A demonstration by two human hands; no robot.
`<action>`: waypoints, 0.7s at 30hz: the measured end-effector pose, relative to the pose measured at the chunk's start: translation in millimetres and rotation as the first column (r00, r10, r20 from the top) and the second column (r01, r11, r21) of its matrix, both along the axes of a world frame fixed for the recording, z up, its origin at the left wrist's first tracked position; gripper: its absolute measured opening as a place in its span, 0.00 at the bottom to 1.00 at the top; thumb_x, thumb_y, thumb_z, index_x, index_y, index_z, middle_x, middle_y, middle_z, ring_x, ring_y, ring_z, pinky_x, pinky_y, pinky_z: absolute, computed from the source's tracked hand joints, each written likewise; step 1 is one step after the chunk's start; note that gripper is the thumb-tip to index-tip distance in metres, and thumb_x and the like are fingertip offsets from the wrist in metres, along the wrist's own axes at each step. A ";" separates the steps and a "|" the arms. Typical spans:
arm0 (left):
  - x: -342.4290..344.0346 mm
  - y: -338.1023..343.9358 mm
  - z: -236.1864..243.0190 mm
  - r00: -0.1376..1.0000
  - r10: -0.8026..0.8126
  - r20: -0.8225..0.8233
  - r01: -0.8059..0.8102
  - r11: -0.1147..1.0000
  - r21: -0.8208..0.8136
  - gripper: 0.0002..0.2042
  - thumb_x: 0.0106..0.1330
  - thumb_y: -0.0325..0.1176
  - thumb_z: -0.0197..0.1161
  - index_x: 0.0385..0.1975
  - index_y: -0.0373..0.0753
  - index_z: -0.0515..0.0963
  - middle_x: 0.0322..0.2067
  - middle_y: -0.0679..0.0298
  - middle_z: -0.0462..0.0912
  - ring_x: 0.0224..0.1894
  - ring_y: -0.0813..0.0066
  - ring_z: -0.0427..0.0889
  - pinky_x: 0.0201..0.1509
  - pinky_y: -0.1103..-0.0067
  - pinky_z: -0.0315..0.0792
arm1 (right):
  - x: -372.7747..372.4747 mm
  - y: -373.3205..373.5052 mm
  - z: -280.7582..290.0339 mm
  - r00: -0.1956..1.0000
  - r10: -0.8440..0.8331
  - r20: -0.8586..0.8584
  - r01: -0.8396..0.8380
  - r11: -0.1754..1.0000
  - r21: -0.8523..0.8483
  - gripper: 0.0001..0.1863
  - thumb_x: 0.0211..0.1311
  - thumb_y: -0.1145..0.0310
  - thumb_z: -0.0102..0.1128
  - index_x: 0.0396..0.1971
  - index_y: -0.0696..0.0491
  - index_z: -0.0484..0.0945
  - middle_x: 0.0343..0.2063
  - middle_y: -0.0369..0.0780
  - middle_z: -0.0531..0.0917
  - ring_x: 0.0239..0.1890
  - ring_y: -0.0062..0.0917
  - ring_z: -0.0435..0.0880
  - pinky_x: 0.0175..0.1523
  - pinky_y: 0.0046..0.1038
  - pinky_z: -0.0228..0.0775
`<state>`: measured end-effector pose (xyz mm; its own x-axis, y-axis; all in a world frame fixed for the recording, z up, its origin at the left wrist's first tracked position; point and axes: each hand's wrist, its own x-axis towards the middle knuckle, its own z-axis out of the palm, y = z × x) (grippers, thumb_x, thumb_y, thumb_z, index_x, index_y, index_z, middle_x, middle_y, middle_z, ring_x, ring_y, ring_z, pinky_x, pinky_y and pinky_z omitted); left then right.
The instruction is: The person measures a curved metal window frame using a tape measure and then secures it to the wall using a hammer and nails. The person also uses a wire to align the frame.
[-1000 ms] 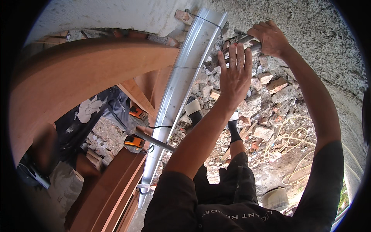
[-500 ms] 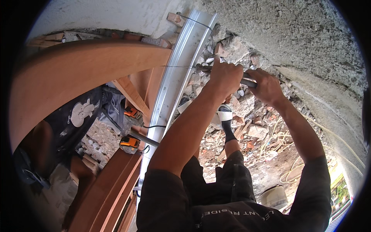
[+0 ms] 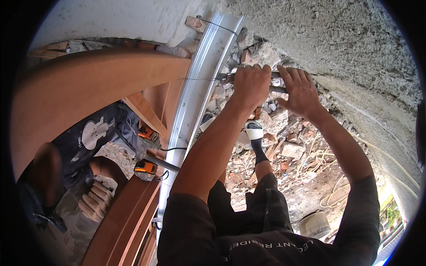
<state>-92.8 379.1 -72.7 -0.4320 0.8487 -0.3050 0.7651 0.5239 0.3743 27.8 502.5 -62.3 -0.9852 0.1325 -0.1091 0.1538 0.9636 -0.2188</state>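
My left hand (image 3: 252, 86) is closed round the dark handles of long-handled pincers (image 3: 278, 89). Their head points left, at the far edge of a silvery metal channel (image 3: 195, 93). A thin wire (image 3: 202, 79) runs across that channel from a reddish-brown beam (image 3: 115, 66) to the pincers' head. Beside the handle ends, my right hand (image 3: 301, 92) is open with its fingers stretched out. Whether its palm touches the handles is hidden from me. Black ties loop over the channel near its top and lower down.
Broken rubble (image 3: 288, 150) covers the ground, with a pale hose (image 3: 310, 164) and a bucket (image 3: 315, 225). Rough concrete (image 3: 355, 48) rises at the right. An orange tape measure (image 3: 145, 170) rests by the brown beams. At the left a co-worker shows, with a gloved hand (image 3: 96, 201).
My right hand has loosened from the handles and its fingers have spread. My left hand keeps its hold. At the left, the co-worker's gloved hand has come into sight.
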 end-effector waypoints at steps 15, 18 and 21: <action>21.0 -12.1 -19.5 0.969 0.094 -0.230 -0.053 0.983 0.177 0.35 0.53 0.36 0.67 0.61 0.36 0.59 0.62 0.48 0.60 0.65 0.50 0.59 0.64 0.43 0.43 | -64.4 59.6 -58.9 0.983 0.186 -0.002 -0.186 0.982 -0.045 0.06 0.56 0.64 0.54 0.32 0.47 0.75 0.26 0.35 0.80 0.33 0.25 0.79 0.47 0.31 0.62; 31.4 -39.0 -19.7 0.962 -0.098 -0.253 0.145 0.973 0.178 0.34 0.52 0.35 0.66 0.60 0.38 0.61 0.60 0.49 0.63 0.64 0.51 0.59 0.65 0.44 0.43 | -19.9 18.9 -56.3 0.735 0.257 0.627 0.286 0.721 -0.631 0.14 0.55 0.62 0.61 0.38 0.53 0.79 0.25 0.37 0.84 0.29 0.25 0.83 0.40 0.31 0.74; 27.8 -65.1 -10.3 0.952 -0.214 -0.220 0.272 0.920 0.282 0.28 0.51 0.33 0.65 0.55 0.41 0.67 0.50 0.51 0.72 0.60 0.55 0.64 0.65 0.50 0.48 | 9.1 -14.0 -43.8 0.569 0.419 0.707 0.659 0.282 -0.697 0.15 0.53 0.58 0.64 0.29 0.58 0.81 0.24 0.37 0.84 0.26 0.21 0.84 0.35 0.23 0.72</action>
